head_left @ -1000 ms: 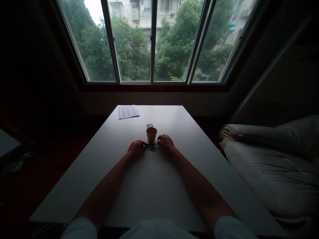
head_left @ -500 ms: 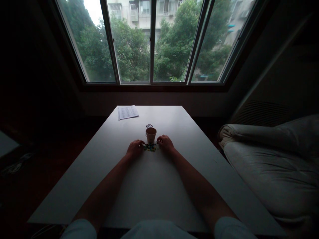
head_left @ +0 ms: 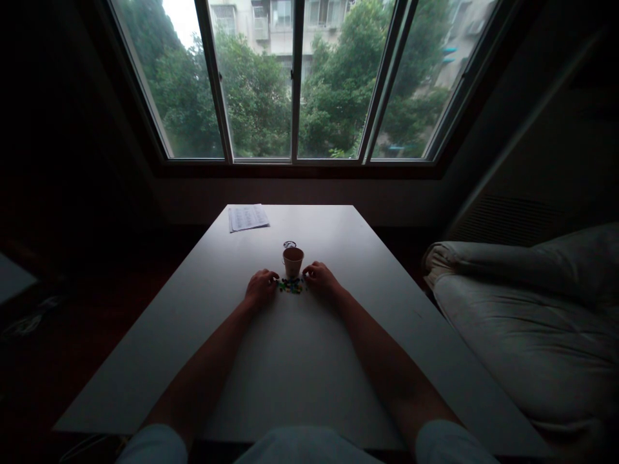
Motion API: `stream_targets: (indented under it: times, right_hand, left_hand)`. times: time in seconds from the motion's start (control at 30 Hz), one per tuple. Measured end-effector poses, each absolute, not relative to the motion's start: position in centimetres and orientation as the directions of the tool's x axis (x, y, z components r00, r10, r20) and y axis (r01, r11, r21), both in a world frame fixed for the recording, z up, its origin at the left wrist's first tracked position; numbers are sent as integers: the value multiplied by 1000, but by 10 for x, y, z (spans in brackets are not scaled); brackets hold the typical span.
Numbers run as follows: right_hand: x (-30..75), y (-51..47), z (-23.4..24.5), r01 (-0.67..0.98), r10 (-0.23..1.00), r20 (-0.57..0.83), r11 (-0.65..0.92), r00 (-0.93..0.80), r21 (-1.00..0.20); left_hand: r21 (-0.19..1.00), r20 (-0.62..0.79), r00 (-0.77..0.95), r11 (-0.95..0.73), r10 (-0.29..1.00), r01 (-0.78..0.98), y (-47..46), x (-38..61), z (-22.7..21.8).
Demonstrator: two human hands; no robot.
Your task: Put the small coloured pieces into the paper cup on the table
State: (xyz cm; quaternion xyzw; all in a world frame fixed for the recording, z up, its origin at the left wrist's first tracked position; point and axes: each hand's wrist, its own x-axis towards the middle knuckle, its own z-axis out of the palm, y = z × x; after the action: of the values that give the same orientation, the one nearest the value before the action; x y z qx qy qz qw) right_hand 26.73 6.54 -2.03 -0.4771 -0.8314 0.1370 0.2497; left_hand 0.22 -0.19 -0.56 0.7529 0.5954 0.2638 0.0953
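A small brown bucket point(head_left: 293, 264) with a thin handle stands upright near the middle of the table. Just in front of it lies a loose pile of tiny coloured pieces point(head_left: 291, 287), green, yellow, blue and dark ones among them. At the pile's left edge rests my left hand point(head_left: 262, 286), its fingers bent in toward the thumb. My right hand point(head_left: 321, 278) sits to the right of the bucket's base, fingertips drawn together beside the pile. Whatever either hand pinches is too small and dark to make out.
Behind the bucket lies a small ring-shaped thing point(head_left: 289, 245). Printed sheets of paper point(head_left: 248, 218) lie at the far left corner of the white table point(head_left: 300, 361). A padded, light-coloured piece of furniture point(head_left: 512, 322) stands to the right. A window point(head_left: 294, 84) is beyond the table.
My left hand has shifted very slightly left and up. My right fingertips have come slightly closer to the bucket's base. The bucket has stayed put.
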Motion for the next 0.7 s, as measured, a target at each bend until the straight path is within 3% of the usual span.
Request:
stream_targets:
  times: [0.37, 0.7]
  right_hand:
    - [264, 67, -27, 732, 865, 334, 496, -373, -467]
    - [253, 55, -15, 785, 864, 320, 493, -389, -375]
  left_hand:
    - [429, 282, 171, -283, 944, 858, 0, 1, -8]
    - [434, 276, 168, -279, 946, 856, 0, 1, -8]
